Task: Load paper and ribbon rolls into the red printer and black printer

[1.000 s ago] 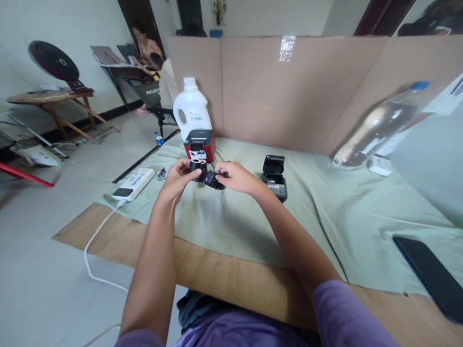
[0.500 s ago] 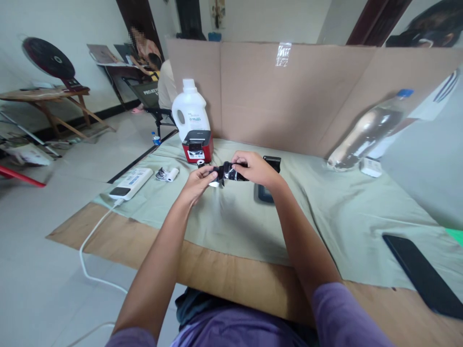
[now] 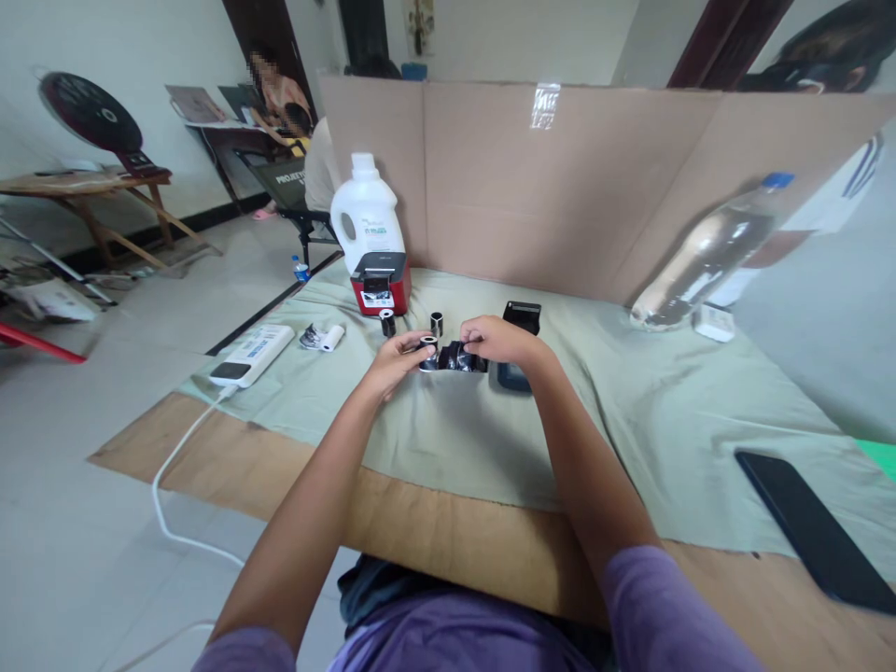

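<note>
Beyond the counter [image 3: 448,439], a chair [image 3: 288,185] reads "PROJE…"; the white jug's [image 3: 360,201] label [image 3: 374,230] is illegible. Over the cloth [image 3: 658,401], the left hand [image 3: 396,362] grips a black roll [image 3: 429,356]; the right hand [image 3: 498,339], near a dark box [image 3: 515,379], pinches a black strip [image 3: 454,357].

**Pale room, tiled floor, cardboard screen**

A tall brown cardboard screen [image 3: 560,215] stands along the back of the table [image 3: 455,523], whose wooden edge shows below a wrinkled, pale green cloth [image 3: 700,401]. A strip of clear tape [image 3: 544,105] glints near the screen's top. To the left, large grey tiles cover the floor [image 3: 119,429], meeting a whitish wall [image 3: 175,47] at a black skirting. A wooden folding table [image 3: 77,184] stands against that wall on crossed legs; farther back are a dark, lettered chair [image 3: 280,182], a far table [image 3: 214,128] and a dark brown door [image 3: 280,28]. The right-hand wall [image 3: 833,355] looks faintly blue. Light is soft, leaving a dull sheen on the tiles.
</note>
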Demonstrator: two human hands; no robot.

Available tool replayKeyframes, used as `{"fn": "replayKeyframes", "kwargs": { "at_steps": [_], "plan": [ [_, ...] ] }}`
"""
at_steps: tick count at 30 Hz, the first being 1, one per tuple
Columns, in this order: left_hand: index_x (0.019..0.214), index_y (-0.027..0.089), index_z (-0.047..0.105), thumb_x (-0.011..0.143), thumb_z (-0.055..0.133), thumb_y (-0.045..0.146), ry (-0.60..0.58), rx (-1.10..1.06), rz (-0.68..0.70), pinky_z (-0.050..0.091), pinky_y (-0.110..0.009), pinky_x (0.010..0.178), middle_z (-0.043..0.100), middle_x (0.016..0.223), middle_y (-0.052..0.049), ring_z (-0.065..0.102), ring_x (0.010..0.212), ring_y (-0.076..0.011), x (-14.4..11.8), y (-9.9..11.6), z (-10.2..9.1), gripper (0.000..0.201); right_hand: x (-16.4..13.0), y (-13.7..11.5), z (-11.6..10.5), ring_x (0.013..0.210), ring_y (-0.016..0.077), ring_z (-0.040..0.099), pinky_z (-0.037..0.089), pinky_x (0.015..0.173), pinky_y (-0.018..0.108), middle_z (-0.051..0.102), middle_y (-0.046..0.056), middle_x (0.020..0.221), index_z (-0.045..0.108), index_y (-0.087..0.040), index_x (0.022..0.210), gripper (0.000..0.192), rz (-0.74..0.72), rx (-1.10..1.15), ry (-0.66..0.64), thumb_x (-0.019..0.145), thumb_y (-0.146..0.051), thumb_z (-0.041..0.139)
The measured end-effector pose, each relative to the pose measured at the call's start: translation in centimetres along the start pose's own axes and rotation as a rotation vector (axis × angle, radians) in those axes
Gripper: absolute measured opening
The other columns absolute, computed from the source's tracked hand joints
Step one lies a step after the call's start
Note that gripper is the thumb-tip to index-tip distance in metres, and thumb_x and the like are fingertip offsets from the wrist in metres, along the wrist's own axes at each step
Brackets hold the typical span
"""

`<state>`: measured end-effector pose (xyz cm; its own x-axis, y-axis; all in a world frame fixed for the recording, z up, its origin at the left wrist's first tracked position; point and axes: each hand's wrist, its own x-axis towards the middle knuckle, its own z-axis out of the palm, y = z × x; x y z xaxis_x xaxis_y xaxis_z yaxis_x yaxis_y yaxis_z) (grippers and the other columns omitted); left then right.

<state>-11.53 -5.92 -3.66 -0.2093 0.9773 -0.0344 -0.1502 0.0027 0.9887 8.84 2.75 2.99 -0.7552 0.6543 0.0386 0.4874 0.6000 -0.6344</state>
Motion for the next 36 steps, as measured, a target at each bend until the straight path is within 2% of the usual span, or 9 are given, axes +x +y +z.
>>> {"fn": "replayKeyframes", "kwargs": {
  "at_steps": [7, 13, 17, 20, 23, 25, 27, 31, 36],
  "plan": [
    [0.11, 0.02, 0.078, 0.06, 0.093, 0.043, -0.13, -0.053, -0.065, 0.064, -0.043, 0.076, 0.074, 0.111, -0.009, 0.068, 0.096, -0.0255, -0.3, -1.2, 1.2, 0.057, 0.0, 1.1, 0.0, 0.061, 0.0122, 0.056, 0.038, 0.063, 0.024, 0.066, -0.002, 0.067, 0.061, -0.019, 0.074, 0.009, 0.009, -0.021, -0.004, 0.075, -0.01, 0.059],
    [0.109, 0.02, 0.077, 0.053, 0.096, 0.03, -0.087, -0.058, -0.032, 0.062, -0.038, 0.08, 0.075, 0.105, -0.006, 0.069, 0.095, -0.0231, -0.4, -1.5, 2.0, 0.061, 0.4, 2.1, 0.1, 0.062, 0.0125, 0.057, 0.039, 0.064, 0.025, 0.065, -0.002, 0.067, 0.059, -0.019, 0.076, 0.008, -0.009, -0.013, -0.029, 0.077, -0.011, 0.057],
    [0.11, 0.017, 0.075, 0.054, 0.093, 0.027, -0.074, -0.01, 0.013, 0.057, -0.034, 0.079, 0.075, 0.1, -0.006, 0.068, 0.089, -0.0215, -0.1, -1.6, 2.0, 0.059, 0.6, 2.4, 0.3, 0.063, 0.0124, 0.055, 0.039, 0.065, 0.025, 0.064, -0.002, 0.068, 0.059, -0.019, 0.077, 0.007, -0.02, -0.029, -0.018, 0.079, -0.012, 0.058],
    [0.125, 0.015, 0.067, 0.06, 0.087, 0.022, -0.061, 0.026, 0.043, 0.053, -0.031, 0.078, 0.074, 0.106, -0.008, 0.066, 0.088, -0.0192, -0.2, -1.6, 2.3, 0.069, 0.8, 2.6, 0.6, 0.065, 0.0128, 0.055, 0.039, 0.065, 0.025, 0.064, -0.002, 0.069, 0.061, -0.018, 0.078, 0.007, -0.018, -0.045, -0.006, 0.079, -0.012, 0.058],
    [0.137, 0.014, 0.057, 0.065, 0.078, 0.018, -0.066, 0.073, 0.024, 0.05, -0.028, 0.075, 0.073, 0.097, -0.006, 0.063, 0.08, -0.0159, -0.3, -1.7, 2.7, 0.075, 1.1, 2.9, 1.1, 0.067, 0.0133, 0.056, 0.038, 0.066, 0.025, 0.065, -0.001, 0.072, 0.063, -0.018, 0.08, 0.006, -0.02, -0.065, -0.002, 0.081, -0.014, 0.058],
    [0.133, 0.014, 0.057, 0.067, 0.073, 0.016, -0.066, 0.085, -0.009, 0.048, -0.027, 0.071, 0.07, 0.089, -0.003, 0.062, 0.076, -0.0154, -0.2, -1.8, 2.8, 0.068, 1.4, 3.1, 1.5, 0.069, 0.0138, 0.056, 0.039, 0.067, 0.025, 0.066, 0.0, 0.075, 0.064, -0.018, 0.082, 0.007, -0.04, -0.067, 0.008, 0.082, -0.014, 0.058],
    [0.119, 0.016, 0.06, 0.067, 0.069, 0.016, -0.06, 0.065, -0.024, 0.045, -0.024, 0.065, 0.068, 0.084, -0.001, 0.06, 0.074, -0.0149, 0.0, -2.0, 2.8, 0.053, 1.5, 3.2, 1.8, 0.071, 0.0145, 0.057, 0.04, 0.07, 0.026, 0.067, 0.001, 0.079, 0.064, -0.018, 0.083, 0.007, -0.071, -0.053, 0.027, 0.083, -0.015, 0.058],
    [0.094, 0.018, 0.062, 0.069, 0.069, 0.023, -0.049, -0.025, 0.025, 0.041, -0.022, 0.058, 0.06, 0.075, 0.002, 0.055, 0.066, -0.0115, 0.3, -2.1, 2.5, 0.026, 1.7, 3.0, 2.1, 0.077, 0.0157, 0.059, 0.042, 0.076, 0.027, 0.067, 0.001, 0.082, 0.063, -0.019, 0.084, 0.006, -0.126, 0.007, 0.066, 0.084, -0.019, 0.058],
    [0.101, 0.015, 0.069, 0.069, 0.081, 0.039, -0.072, 0.035, 0.167, 0.047, -0.024, 0.065, 0.066, 0.084, -0.001, 0.058, 0.071, -0.0121, 0.3, -1.8, 2.3, 0.042, 1.7, 2.6, 2.1, 0.076, 0.0157, 0.058, 0.042, 0.074, 0.028, 0.066, 0.001, 0.08, 0.061, -0.019, 0.083, 0.008, -0.18, 0.092, 0.098, 0.08, -0.019, 0.054]
  ]
}}
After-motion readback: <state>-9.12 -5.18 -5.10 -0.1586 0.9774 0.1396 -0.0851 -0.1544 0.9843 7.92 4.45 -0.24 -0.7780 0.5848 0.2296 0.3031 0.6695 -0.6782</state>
